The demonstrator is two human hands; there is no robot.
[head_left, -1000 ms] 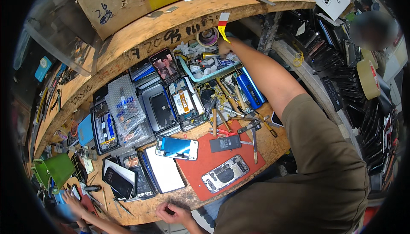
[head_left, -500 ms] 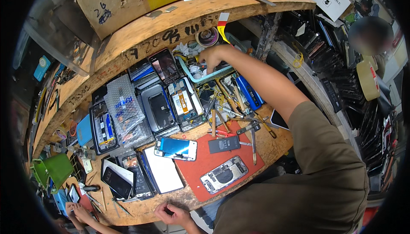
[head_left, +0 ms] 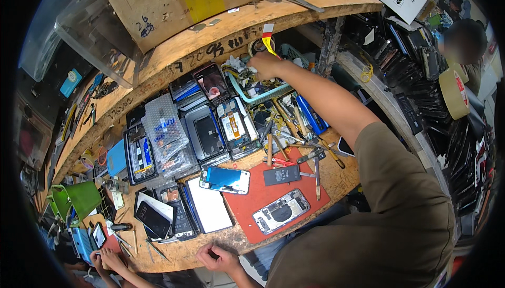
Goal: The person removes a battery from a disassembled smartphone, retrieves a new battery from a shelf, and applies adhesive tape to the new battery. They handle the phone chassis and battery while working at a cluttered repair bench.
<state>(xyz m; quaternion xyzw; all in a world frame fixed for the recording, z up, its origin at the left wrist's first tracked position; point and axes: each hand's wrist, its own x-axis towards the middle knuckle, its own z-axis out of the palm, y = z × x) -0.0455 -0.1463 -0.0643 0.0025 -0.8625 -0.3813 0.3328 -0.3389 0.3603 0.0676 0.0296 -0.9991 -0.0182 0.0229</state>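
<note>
Near edge of the scuffed wooden tabletop [head_left: 179, 256]: bare left hand [head_left: 219, 259], fingers loosely curled around nothing visible. Far side: pale-blue plastic basket [head_left: 258, 100] of small mixed parts [head_left: 252, 88], beneath bare right hand [head_left: 265, 66], finger opening and grip impossible to tell.

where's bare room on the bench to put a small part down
Bare red mat shows between the white-framed screen and the opened phone. Bare wood lies between the white panel and the left hand. Crowded: the teal basket under the right hand, and the tools at the mat's far edge.
</note>
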